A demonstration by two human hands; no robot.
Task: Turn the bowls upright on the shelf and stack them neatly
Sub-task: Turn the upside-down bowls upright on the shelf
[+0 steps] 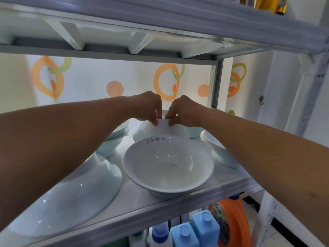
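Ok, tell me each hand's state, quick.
Left hand: pinching the foot ring of the upside-down bowl.
Right hand: pinching the same foot ring.

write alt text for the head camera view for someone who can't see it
The left hand and right hand pinch the foot of an upside-down bowl at the back of a white shelf. An upright white bowl sits in front of it, and a larger overturned bowl lies at the front left.

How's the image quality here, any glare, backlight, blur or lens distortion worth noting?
Head view: strong backlight from the patterned backdrop leaves both forearms dark; the rear overturned bowl washes out white; small glints dot the upright bowl; the wide lens bows the shelf edges.
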